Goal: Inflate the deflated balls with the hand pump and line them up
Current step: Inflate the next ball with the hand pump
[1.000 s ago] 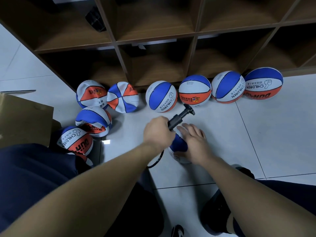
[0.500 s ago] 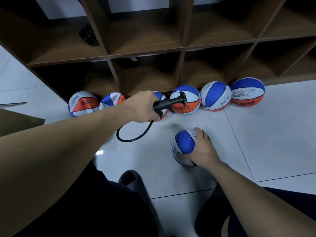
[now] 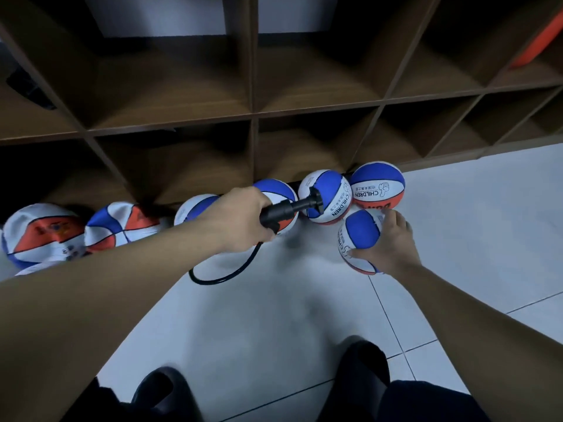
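Head view, sole camera. Landmark for all positions: the wooden shelf unit [image 3: 253,117] standing on the tiled floor [image 3: 457,239].

Right hand [image 3: 393,242]: fingers curl over the top and near side of a round ball [image 3: 359,236], blue, white and orange, gripping it. The ball sits just in front of the shelf unit's base, near its right-hand end, touching or almost touching two inflated balls [image 3: 377,184] that stand against that base. Whether the held ball rests on the floor or is slightly lifted cannot be told.

Left hand [image 3: 240,217]: fingers close around the barrel of the black hand pump [image 3: 289,208], held roughly level in front of the shelf base. Its T-handle [image 3: 316,197] points toward the row; its hose [image 3: 225,272] loops down toward the floor, with no visible connection to any ball.

Further left along the shelf base lie two deflated balls [image 3: 45,236], visibly creased and flattened.

Handling judgement: the held ball appears full, so likely light, springy and free to roll. Its smooth panels may slip under a one-sided grip; a wide span across the upper half suits it. Setting it in contact with a neighbour and the shelf base should stop it wandering. The limp balls will probably fold when lifted and are best steadied beside the valve. The pump looks rigid; the barrel is the sound place to hold.
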Demonstrator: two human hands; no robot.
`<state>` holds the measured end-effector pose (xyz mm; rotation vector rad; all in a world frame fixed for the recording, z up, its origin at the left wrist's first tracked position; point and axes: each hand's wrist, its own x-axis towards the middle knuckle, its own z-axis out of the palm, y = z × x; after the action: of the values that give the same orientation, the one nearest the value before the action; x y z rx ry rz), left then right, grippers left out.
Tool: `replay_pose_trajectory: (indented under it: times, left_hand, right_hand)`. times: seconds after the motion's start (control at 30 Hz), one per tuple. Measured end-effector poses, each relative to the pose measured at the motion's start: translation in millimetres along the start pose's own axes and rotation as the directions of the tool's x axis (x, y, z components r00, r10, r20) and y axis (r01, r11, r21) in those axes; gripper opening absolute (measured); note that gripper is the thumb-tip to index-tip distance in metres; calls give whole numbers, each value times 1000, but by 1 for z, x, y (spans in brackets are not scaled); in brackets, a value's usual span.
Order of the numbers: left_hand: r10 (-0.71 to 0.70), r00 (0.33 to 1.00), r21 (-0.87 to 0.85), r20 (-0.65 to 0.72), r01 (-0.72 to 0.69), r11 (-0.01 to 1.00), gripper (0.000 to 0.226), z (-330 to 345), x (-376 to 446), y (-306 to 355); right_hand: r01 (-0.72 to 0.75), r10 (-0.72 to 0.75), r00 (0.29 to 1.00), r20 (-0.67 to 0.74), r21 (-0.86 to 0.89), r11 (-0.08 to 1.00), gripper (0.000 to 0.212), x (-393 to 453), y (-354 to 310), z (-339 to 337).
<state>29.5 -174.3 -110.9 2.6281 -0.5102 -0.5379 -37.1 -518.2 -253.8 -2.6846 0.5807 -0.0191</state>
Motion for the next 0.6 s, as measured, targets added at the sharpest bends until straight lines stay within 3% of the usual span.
replay_pose_trajectory:
  times: [0.1,0.23,0.6]
  left_hand:
    - [-12,1000,73,20,11,997,21,3,5,0]
    - [-12,999,10,33,12,1000,25,8,24,3]
    - [-19,999,86,50,15,996,15,7,21,-2]
  right_hand:
    - [10,-10,1000,-4,7,1000,128,19,11,8]
    - [55,-54,998,-16,110,992,102,36,30,25]
    - [49,-45,998,-34,134,990,95,49,29,24]
